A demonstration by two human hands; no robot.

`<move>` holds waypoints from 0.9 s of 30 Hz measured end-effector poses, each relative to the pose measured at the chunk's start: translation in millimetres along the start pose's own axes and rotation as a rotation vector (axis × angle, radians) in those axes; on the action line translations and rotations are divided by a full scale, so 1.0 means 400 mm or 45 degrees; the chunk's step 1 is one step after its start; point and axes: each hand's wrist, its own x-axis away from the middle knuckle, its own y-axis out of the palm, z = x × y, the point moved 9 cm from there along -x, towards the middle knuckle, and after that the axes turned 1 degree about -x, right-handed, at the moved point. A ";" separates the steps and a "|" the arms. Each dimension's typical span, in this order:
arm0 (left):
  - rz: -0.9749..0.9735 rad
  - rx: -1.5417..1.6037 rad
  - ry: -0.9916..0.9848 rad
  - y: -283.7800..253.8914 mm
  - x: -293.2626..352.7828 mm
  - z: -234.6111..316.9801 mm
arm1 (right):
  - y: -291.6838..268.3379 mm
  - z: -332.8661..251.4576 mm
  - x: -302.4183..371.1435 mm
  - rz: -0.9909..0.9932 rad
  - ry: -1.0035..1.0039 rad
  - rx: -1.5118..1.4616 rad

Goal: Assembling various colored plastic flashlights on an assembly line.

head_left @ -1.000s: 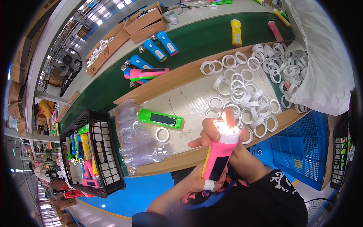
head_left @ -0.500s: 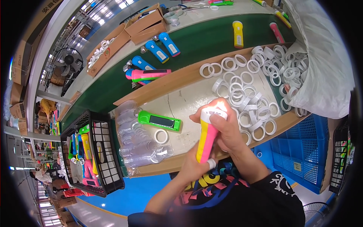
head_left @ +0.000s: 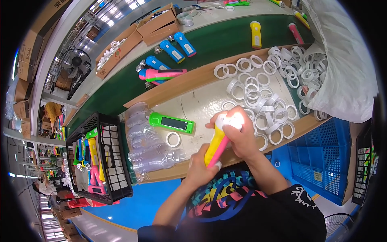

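A yellow and pink flashlight (head_left: 215,146) is held between both my hands, tilted with its lit head up and away from me. My left hand (head_left: 200,168) wraps round the lower end of its body. Around the white ring at the glowing head, my right hand (head_left: 240,135) has its fingers closed. To the left in the cardboard tray (head_left: 169,85) lies a green flashlight (head_left: 172,122) with a dark panel, and a single white ring (head_left: 173,139) lies beside it. Many loose white rings (head_left: 264,111) are heaped on the tray's right side.
Stacked clear plastic discs (head_left: 151,155) fill the tray's left end. A black crate (head_left: 117,161) holding colourful flashlights stands at left. Blue flashlights (head_left: 172,51) and a yellow flashlight (head_left: 255,35) lie on the green belt beyond. A white plastic bag (head_left: 346,68) hangs at right over more rings.
The flashlight's lower end has swung a little left with my left hand. Its lit head now points more to the right, with my right hand still round it. The whole view has shifted slightly.
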 end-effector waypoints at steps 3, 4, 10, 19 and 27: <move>0.032 -0.080 0.030 -0.002 -0.013 -0.019 | 0.004 -0.007 -0.006 0.096 0.029 -0.025; 0.060 0.012 0.031 0.001 -0.015 -0.013 | 0.000 -0.009 -0.008 0.118 0.054 -0.011; -0.324 1.099 -0.292 0.074 0.010 -0.053 | -0.026 0.066 -0.021 -0.037 0.326 -0.454; -0.016 0.658 -0.102 -0.020 -0.024 -0.080 | -0.067 0.056 -0.046 0.155 0.193 0.075; -0.289 0.911 -0.312 -0.057 -0.151 -0.114 | -0.139 0.007 -0.072 0.219 0.135 0.337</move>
